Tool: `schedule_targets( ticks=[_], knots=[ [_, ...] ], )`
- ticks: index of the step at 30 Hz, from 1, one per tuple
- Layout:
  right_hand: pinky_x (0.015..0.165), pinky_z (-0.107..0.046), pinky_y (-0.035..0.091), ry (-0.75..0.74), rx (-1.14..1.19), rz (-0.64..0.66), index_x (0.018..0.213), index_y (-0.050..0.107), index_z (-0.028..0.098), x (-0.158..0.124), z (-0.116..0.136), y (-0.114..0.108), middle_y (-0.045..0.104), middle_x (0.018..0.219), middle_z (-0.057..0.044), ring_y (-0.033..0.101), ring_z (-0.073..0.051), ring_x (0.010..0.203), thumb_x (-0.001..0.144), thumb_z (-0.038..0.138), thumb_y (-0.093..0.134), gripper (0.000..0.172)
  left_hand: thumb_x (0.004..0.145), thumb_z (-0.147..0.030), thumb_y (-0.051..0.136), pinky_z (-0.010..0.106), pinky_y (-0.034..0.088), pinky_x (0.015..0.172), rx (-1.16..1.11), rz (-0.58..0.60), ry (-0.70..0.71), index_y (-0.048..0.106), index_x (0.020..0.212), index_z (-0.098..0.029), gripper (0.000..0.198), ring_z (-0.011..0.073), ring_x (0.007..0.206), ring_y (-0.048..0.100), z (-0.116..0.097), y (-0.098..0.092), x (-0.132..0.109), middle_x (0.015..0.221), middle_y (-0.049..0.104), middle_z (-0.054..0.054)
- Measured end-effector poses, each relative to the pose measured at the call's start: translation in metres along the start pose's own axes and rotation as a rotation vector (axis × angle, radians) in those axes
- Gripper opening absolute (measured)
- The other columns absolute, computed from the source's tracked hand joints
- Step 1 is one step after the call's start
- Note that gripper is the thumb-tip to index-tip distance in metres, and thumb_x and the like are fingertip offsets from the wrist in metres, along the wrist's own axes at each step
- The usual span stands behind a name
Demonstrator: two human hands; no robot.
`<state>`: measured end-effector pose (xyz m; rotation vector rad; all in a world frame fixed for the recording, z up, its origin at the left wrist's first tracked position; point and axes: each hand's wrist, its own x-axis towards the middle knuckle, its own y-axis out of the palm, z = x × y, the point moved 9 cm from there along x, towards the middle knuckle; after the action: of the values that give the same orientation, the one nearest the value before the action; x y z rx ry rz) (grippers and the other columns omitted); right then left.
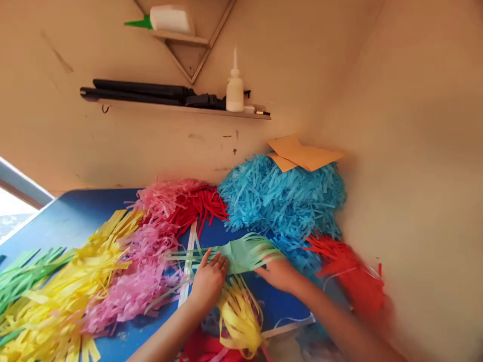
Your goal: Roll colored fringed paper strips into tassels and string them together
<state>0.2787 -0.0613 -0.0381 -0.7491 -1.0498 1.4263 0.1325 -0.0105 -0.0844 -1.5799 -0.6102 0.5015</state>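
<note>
A light green sheet of tissue paper (238,255), cut into fringe at both ends, lies over the blue table between my hands. My left hand (211,275) rests on its left part, with fingers stretched out flat over the strips. On the other side, my right hand (281,271) is at the right fringe; its fingers look apart and strips cover some of them. Just below the sheet hangs a yellow fringed paper tassel (243,317), touched by neither hand as far as I can see.
Piles of blue fringe (283,196), pink fringe (139,271), yellow fringe (75,274) and red fringe (350,271) surround the blue table (94,201). Orange paper (309,156) tops the blue pile. A wall shelf (169,108) holds a white squeeze bottle (235,93) and a black folded stand (143,91).
</note>
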Motion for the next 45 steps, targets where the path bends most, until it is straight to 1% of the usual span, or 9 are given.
schedule_targets(
  ticks=[6,8,10,15,20,24,27,35,45],
  knots=[
    [0.068,-0.029,0.046,0.150,0.003,-0.252,0.076,0.068,0.020,-0.032,0.001,-0.059,0.070,0.073,-0.005,0.064,-0.019,0.070,0.098,0.037,0.048,0.034,0.088,-0.007,0.047,0.052,0.033,0.113,-0.107,0.060,-0.031,0.067,0.123,-0.017,0.041,0.0284,0.125,0.059,0.005,0.013,0.003,0.130,0.066,0.013],
    [0.085,-0.035,0.048,-0.027,0.014,-0.213,0.099,0.069,0.020,-0.015,0.032,-0.036,0.074,0.099,-0.009,0.067,-0.023,0.094,0.092,0.032,0.058,0.017,0.089,-0.007,0.046,0.053,0.033,0.113,-0.105,0.054,-0.030,0.066,0.124,-0.019,0.042,0.0272,0.122,0.060,0.003,0.008,0.005,0.129,0.067,0.012],
    [0.104,-0.043,0.040,-0.138,0.013,-0.079,0.123,0.062,0.019,0.009,0.047,0.004,0.067,0.125,-0.012,0.061,-0.026,0.115,0.084,0.025,0.066,0.040,0.089,-0.007,0.045,0.053,0.032,0.113,-0.087,0.045,-0.033,0.065,0.123,-0.021,0.042,0.0257,0.119,0.062,0.002,0.001,0.010,0.126,0.069,0.010],
    [0.108,-0.042,0.039,-0.044,0.001,-0.029,0.102,0.070,0.021,0.044,0.011,0.059,0.076,0.107,-0.006,0.070,-0.020,0.099,0.084,0.006,0.056,0.027,0.088,-0.003,0.041,0.057,0.029,0.112,-0.011,0.024,-0.104,0.065,0.121,-0.020,0.045,0.0274,0.116,0.063,0.033,-0.020,0.009,0.123,0.070,0.011],
    [0.105,-0.039,0.041,-0.089,0.018,-0.023,0.099,0.071,0.020,0.034,0.003,0.067,0.074,0.112,-0.007,0.069,-0.021,0.103,0.084,0.009,0.058,0.023,0.082,0.000,0.046,0.062,0.031,0.107,0.217,-0.004,-0.324,0.062,0.129,-0.013,0.052,0.0389,0.126,0.055,0.086,-0.042,-0.025,0.132,0.062,0.021],
    [0.100,-0.039,0.042,-0.092,0.027,0.003,0.096,0.071,0.020,0.034,0.011,0.070,0.075,0.110,-0.008,0.069,-0.023,0.101,0.090,0.016,0.056,0.017,0.080,-0.006,0.051,0.057,0.021,0.116,0.068,0.008,-0.021,0.049,0.141,-0.020,0.063,0.0348,0.144,0.033,0.034,-0.040,-0.021,0.153,0.042,0.016],
    [0.092,-0.035,0.044,-0.066,0.021,0.041,0.097,0.071,0.019,0.039,0.008,0.070,0.075,0.108,-0.007,0.068,-0.022,0.100,0.093,0.019,0.057,0.015,0.084,-0.012,0.053,0.046,0.030,0.115,-0.163,0.136,0.084,0.046,0.141,-0.023,0.060,0.0250,0.132,0.051,-0.001,-0.021,-0.002,0.141,0.058,0.010],
    [0.067,-0.024,0.041,0.134,0.008,0.146,0.092,0.072,0.024,0.055,-0.025,0.069,0.076,0.085,0.000,0.070,-0.017,0.080,0.094,0.027,0.059,0.014,0.091,-0.025,0.053,0.037,0.045,0.089,-0.253,0.170,-0.217,0.068,0.105,-0.023,0.021,0.0248,0.094,0.070,0.043,0.007,0.023,0.093,0.076,0.006],
    [0.054,-0.024,0.032,0.364,-0.012,0.189,0.086,0.074,0.024,0.067,-0.043,0.076,0.074,0.074,-0.001,0.067,-0.018,0.071,0.091,0.037,0.061,0.019,0.092,-0.034,0.044,0.040,0.045,0.085,-0.141,0.221,-0.387,0.073,0.087,-0.019,0.033,0.0280,0.083,0.072,0.061,0.016,0.029,0.084,0.076,0.013]
  ],
)
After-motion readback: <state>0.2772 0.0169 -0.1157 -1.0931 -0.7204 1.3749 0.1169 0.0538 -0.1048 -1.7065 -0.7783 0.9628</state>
